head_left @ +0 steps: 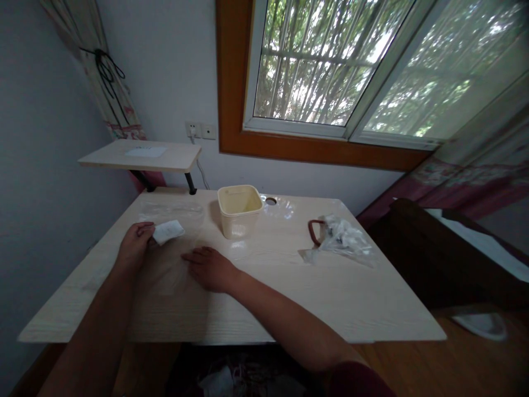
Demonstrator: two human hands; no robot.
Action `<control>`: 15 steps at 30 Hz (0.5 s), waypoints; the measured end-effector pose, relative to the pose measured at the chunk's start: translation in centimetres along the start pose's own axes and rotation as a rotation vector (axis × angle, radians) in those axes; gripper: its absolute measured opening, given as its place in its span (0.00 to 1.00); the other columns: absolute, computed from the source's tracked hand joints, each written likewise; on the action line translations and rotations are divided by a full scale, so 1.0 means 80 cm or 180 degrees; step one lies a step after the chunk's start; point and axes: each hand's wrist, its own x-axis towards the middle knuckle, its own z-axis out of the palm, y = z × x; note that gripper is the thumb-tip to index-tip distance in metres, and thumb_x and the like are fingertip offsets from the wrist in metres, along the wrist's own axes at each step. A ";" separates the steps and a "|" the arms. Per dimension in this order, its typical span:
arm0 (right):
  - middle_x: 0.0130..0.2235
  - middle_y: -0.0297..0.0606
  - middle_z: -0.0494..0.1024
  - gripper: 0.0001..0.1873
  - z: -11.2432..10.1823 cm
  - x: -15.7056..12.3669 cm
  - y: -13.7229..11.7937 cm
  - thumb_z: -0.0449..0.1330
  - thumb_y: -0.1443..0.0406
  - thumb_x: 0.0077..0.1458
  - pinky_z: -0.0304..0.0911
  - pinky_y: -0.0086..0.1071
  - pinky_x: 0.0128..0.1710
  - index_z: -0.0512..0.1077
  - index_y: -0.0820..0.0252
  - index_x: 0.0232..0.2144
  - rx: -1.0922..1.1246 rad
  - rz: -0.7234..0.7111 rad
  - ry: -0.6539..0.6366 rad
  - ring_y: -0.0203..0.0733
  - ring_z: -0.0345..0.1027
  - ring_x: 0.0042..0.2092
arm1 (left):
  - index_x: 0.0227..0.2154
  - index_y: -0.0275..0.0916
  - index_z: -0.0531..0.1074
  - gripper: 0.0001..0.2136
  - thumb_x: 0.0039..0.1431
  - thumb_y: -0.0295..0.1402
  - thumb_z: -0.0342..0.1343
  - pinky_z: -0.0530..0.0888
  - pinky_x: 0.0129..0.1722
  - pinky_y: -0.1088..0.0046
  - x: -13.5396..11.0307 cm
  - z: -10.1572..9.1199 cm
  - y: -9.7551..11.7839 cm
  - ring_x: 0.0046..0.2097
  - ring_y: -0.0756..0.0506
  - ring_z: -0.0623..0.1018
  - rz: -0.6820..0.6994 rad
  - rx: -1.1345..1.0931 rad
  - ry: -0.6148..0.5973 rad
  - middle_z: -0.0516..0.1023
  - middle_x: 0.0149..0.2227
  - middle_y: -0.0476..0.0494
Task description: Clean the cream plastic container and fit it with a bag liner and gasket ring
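Head view shows me a white slip over the left part of the table, short of the raised shelf. My left hand has thumb and fingers closed on the slip's left edge, and the rest of it sticks out to the right. Clear film lies around there, so faint that I cannot tell whether it reaches under my right hand. That hand rests palm down, fingers stretched and slightly apart, with nothing visibly gripped. Beyond it I see a cream bin, upright and open at the top; a round hole in the tabletop is just beside its rim. Well to the right, a clear bag lies slumped, a brown loop at its left end. At back left, the shelf stands on black legs and bears a sheet. Past the table I have a wall socket and a wood-framed window.
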 end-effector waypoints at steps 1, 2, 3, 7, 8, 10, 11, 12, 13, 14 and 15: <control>0.65 0.36 0.70 0.14 0.000 -0.004 0.003 0.52 0.64 0.69 0.54 0.43 0.66 0.77 0.59 0.46 0.0041 -0.0065 0.0007 0.47 0.62 0.64 | 0.42 0.38 0.73 0.12 0.54 0.28 0.62 0.77 0.35 0.77 -0.001 -0.001 0.004 0.37 0.49 0.78 -0.0026 -0.0069 0.0032 0.76 0.37 0.48; 0.64 0.37 0.71 0.14 -0.002 -0.009 0.005 0.53 0.64 0.68 0.55 0.42 0.67 0.78 0.59 0.46 0.0098 -0.0110 0.0028 0.47 0.62 0.64 | 0.42 0.38 0.73 0.11 0.54 0.27 0.61 0.77 0.35 0.77 -0.002 -0.002 0.007 0.37 0.49 0.78 -0.0037 -0.0114 0.0089 0.76 0.37 0.47; 0.63 0.38 0.73 0.14 -0.004 -0.014 0.008 0.53 0.65 0.68 0.55 0.41 0.67 0.78 0.60 0.46 0.0168 -0.0137 0.0053 0.46 0.62 0.64 | 0.42 0.37 0.73 0.11 0.54 0.27 0.61 0.77 0.34 0.77 -0.003 -0.003 0.011 0.36 0.49 0.78 -0.0028 -0.0143 0.0150 0.77 0.37 0.47; 0.60 0.41 0.76 0.17 -0.025 -0.046 0.014 0.50 0.65 0.69 0.59 0.38 0.67 0.78 0.61 0.48 0.0542 -0.0073 0.0208 0.43 0.66 0.62 | 0.41 0.36 0.74 0.12 0.52 0.25 0.61 0.75 0.31 0.80 -0.005 -0.010 0.020 0.34 0.50 0.77 0.0103 -0.0127 0.0323 0.77 0.35 0.47; 0.59 0.42 0.76 0.17 -0.033 -0.057 0.015 0.50 0.65 0.69 0.60 0.39 0.66 0.77 0.62 0.49 0.0656 -0.0036 0.0254 0.43 0.67 0.62 | 0.41 0.36 0.74 0.12 0.52 0.25 0.62 0.75 0.31 0.80 -0.005 -0.011 0.021 0.34 0.50 0.77 0.0113 -0.0132 0.0314 0.77 0.34 0.47; 0.58 0.44 0.77 0.16 -0.047 -0.080 0.021 0.51 0.66 0.68 0.63 0.38 0.65 0.76 0.62 0.51 0.0899 0.0118 0.0400 0.43 0.67 0.62 | 0.41 0.35 0.74 0.12 0.51 0.26 0.62 0.75 0.30 0.79 -0.005 -0.013 0.020 0.32 0.51 0.76 0.0097 -0.0197 0.0315 0.76 0.33 0.48; 0.58 0.44 0.77 0.17 -0.055 -0.092 0.024 0.52 0.67 0.67 0.63 0.39 0.65 0.75 0.62 0.53 0.1020 0.0173 0.0452 0.43 0.67 0.62 | 0.41 0.35 0.73 0.13 0.51 0.26 0.62 0.74 0.30 0.79 -0.004 -0.013 0.019 0.32 0.51 0.75 0.0098 -0.0204 0.0327 0.75 0.33 0.48; 0.58 0.44 0.77 0.17 -0.062 -0.105 0.028 0.53 0.68 0.66 0.64 0.39 0.64 0.75 0.61 0.53 0.1121 0.0243 0.0550 0.43 0.68 0.62 | 0.41 0.35 0.73 0.13 0.51 0.27 0.62 0.74 0.31 0.79 -0.004 -0.013 0.018 0.32 0.51 0.75 0.0102 -0.0171 0.0323 0.75 0.33 0.49; 0.57 0.44 0.77 0.17 -0.068 -0.118 0.033 0.53 0.68 0.65 0.66 0.40 0.63 0.75 0.60 0.53 0.1201 0.0293 0.0616 0.43 0.68 0.62 | 0.42 0.35 0.73 0.13 0.51 0.27 0.61 0.73 0.31 0.79 -0.003 -0.013 0.017 0.32 0.51 0.75 0.0107 -0.0095 0.0323 0.76 0.33 0.49; 0.57 0.45 0.78 0.17 -0.075 -0.131 0.038 0.54 0.69 0.64 0.67 0.40 0.61 0.76 0.59 0.51 0.1257 0.0340 0.0684 0.44 0.69 0.61 | 0.42 0.35 0.73 0.13 0.51 0.27 0.61 0.72 0.31 0.79 -0.002 -0.013 0.015 0.32 0.51 0.75 0.0114 0.0009 0.0319 0.76 0.33 0.49; 0.56 0.45 0.78 0.16 -0.081 -0.144 0.043 0.54 0.69 0.63 0.68 0.40 0.60 0.78 0.59 0.49 0.1297 0.0391 0.0763 0.45 0.71 0.59 | 0.42 0.35 0.73 0.13 0.52 0.28 0.61 0.72 0.31 0.79 -0.001 -0.014 0.014 0.33 0.51 0.75 0.0124 0.0104 0.0315 0.76 0.33 0.50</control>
